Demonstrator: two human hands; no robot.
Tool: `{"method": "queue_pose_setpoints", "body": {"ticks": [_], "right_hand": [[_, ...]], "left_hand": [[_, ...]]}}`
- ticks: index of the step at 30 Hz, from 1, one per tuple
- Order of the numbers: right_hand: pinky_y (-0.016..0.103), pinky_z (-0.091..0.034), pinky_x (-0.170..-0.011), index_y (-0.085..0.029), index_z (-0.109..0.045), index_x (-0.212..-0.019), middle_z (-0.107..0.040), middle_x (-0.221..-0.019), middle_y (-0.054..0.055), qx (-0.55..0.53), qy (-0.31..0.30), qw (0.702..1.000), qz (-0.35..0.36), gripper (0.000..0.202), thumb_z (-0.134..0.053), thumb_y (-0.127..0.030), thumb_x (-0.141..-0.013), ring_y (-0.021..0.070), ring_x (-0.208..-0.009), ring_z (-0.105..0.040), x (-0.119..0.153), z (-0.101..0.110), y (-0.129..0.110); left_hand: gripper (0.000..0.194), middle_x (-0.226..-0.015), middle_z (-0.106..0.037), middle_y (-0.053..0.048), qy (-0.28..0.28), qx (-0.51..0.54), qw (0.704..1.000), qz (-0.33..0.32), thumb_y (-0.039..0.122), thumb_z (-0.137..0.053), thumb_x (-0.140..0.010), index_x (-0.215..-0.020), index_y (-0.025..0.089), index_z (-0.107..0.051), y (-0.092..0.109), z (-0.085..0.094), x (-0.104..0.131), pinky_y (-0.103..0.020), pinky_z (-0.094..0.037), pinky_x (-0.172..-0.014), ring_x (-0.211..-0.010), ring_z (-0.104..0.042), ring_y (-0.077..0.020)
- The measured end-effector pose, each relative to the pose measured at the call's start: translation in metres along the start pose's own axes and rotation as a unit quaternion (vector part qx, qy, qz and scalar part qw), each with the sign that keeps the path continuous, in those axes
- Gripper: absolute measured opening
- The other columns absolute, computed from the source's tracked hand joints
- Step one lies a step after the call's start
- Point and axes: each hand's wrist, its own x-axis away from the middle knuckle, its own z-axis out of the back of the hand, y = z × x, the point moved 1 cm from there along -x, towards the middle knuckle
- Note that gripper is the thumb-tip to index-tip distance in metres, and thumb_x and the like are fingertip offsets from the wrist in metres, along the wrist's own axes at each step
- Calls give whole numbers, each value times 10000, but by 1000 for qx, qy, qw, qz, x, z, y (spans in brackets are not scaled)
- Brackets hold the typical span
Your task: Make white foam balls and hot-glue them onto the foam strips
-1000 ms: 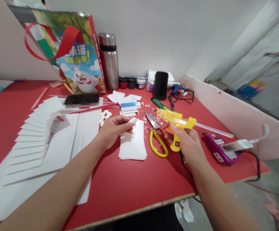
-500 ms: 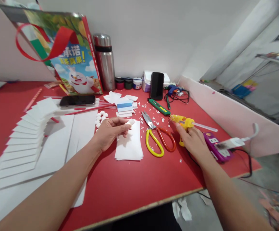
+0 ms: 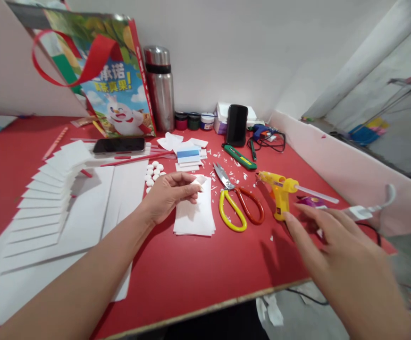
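Note:
My left hand (image 3: 171, 196) is closed in a pinch on a small white piece (image 3: 199, 181), partly hidden by the fingers. It hovers over a stack of white paper sheets (image 3: 195, 219). My right hand (image 3: 347, 259) is open and a little blurred, its thumb tip close to the handle of a yellow glue gun (image 3: 281, 191); whether they touch I cannot tell. A clear glue stick (image 3: 318, 192) pokes out of the gun's back. Between my hands lie scissors (image 3: 233, 198) with one yellow and one red handle. Several round white pieces (image 3: 153, 174) sit beyond my left hand.
Fanned white cards (image 3: 42, 203) lie at left. A dark phone (image 3: 119, 145), steel flask (image 3: 160, 89), printed bag (image 3: 116, 85) and paint jars (image 3: 194, 121) stand or lie behind. A green cutter (image 3: 239, 157) rests among white scraps; a purple box (image 3: 311, 202) is partly covered.
My right hand has let go of the glue gun and moved right and nearer to me, its fingers opening. My left hand keeps its pinch over the sheets. The view has shifted slightly.

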Motion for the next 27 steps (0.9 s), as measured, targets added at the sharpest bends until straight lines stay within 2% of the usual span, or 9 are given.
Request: {"method": "queue_pose_setpoints", "body": {"ticks": [2,3,6,8,10,12,13,15,27], "right_hand": [[402,-494,-862,-250,-718,-1136,-716,-1102,118,-43,16,999,13,214,-611,-308,-961,259,-941,-668,-6,1,-32],[391,-503,-860,-262,-725,-1138,-722,-1117,106,-91,-13,996,5,217,-585,-264,-972,253,-979,-670,-14,-6,-45],[369,-512,-796,-246,-765,-1091,-736,-1073,86,-257,-65,963,-36,266,-565,-193,-924,233,-963,-664,-48,-50,-61],[318,-487,-690,-222,-791,-1028,-730,-933,53,-394,-137,902,-110,298,-558,-154,-855,176,-794,-636,-66,-87,-57],[283,-427,-608,-208,-814,-950,-679,-775,22,-525,-199,809,-174,304,-559,-148,-796,138,-683,-575,-73,-117,-53],[271,-401,-584,-214,-824,-878,-679,-764,11,-604,-190,745,-210,263,-605,-153,-744,115,-645,-538,-70,-133,-50],[271,-399,-585,-218,-829,-866,-686,-764,9,-626,-181,728,-214,253,-624,-156,-731,110,-643,-534,-66,-137,-50],[274,-407,-597,-230,-838,-860,-696,-750,7,-644,-166,718,-205,247,-644,-157,-726,109,-647,-542,-60,-137,-51],[290,-449,-633,-290,-848,-838,-714,-798,-2,-630,-161,737,-182,245,-655,-172,-745,110,-655,-557,-58,-133,-56]], "left_hand": [[300,-747,-763,-42,-4,2,1000,6,221,-940,-622,-814,134,-728,-1,-3,1,-250,-554,-603,-573,-659,-108],[292,-741,-758,-39,-8,0,1000,6,226,-939,-627,-807,134,-728,-1,-4,2,-248,-550,-599,-571,-656,-107],[269,-735,-749,-29,-19,-2,1000,0,239,-933,-650,-803,140,-734,-1,-5,4,-242,-542,-593,-573,-650,-103],[261,-715,-737,-17,-16,2,1000,-12,240,-931,-654,-805,148,-738,0,-5,4,-243,-538,-591,-573,-643,-104],[247,-696,-723,-9,-10,-4,1000,-23,240,-925,-662,-804,150,-743,2,-4,4,-245,-535,-593,-576,-637,-104],[226,-687,-713,-7,-11,-19,999,-31,247,-912,-685,-810,149,-750,3,-4,4,-244,-532,-598,-587,-637,-106],[217,-690,-714,-9,-15,-27,999,-35,248,-906,-696,-814,148,-754,3,-4,4,-243,-532,-602,-591,-637,-106],[208,-701,-721,-13,-20,-36,998,-42,252,-900,-705,-817,148,-758,3,-3,4,-243,-533,-609,-596,-637,-106],[231,-668,-718,-23,-14,-51,998,-47,289,-900,-689,-805,148,-758,5,-2,5,-275,-546,-625,-565,-629,-117]]}}
